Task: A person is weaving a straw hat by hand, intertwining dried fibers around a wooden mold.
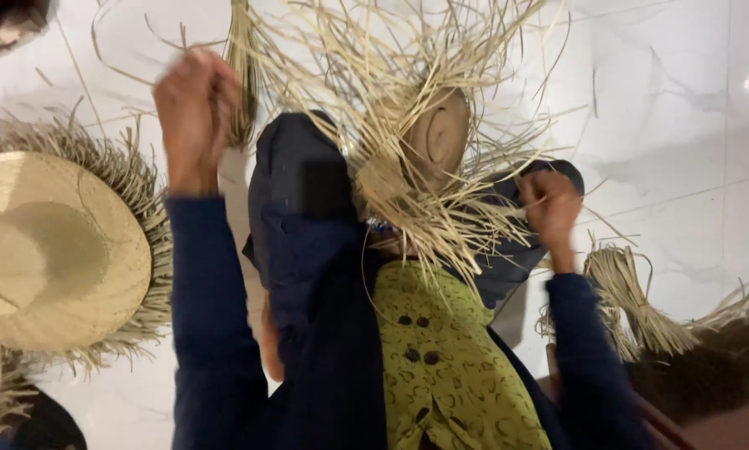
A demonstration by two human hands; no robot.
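White tiled floor under you, a finished straw hat lying to your left. The half-woven hat sits on your knee, loose strands fanning out all round. Your left hand is fisted on a strand bundle, raised and blurred. Your right hand is fisted on strands at the brim. The straw looks light, springy and brittle; grip near the weave, not the tips. Spare straw bundle at right, partly cut off.

Left hand and right hand pulling straw strands of half-woven hat.
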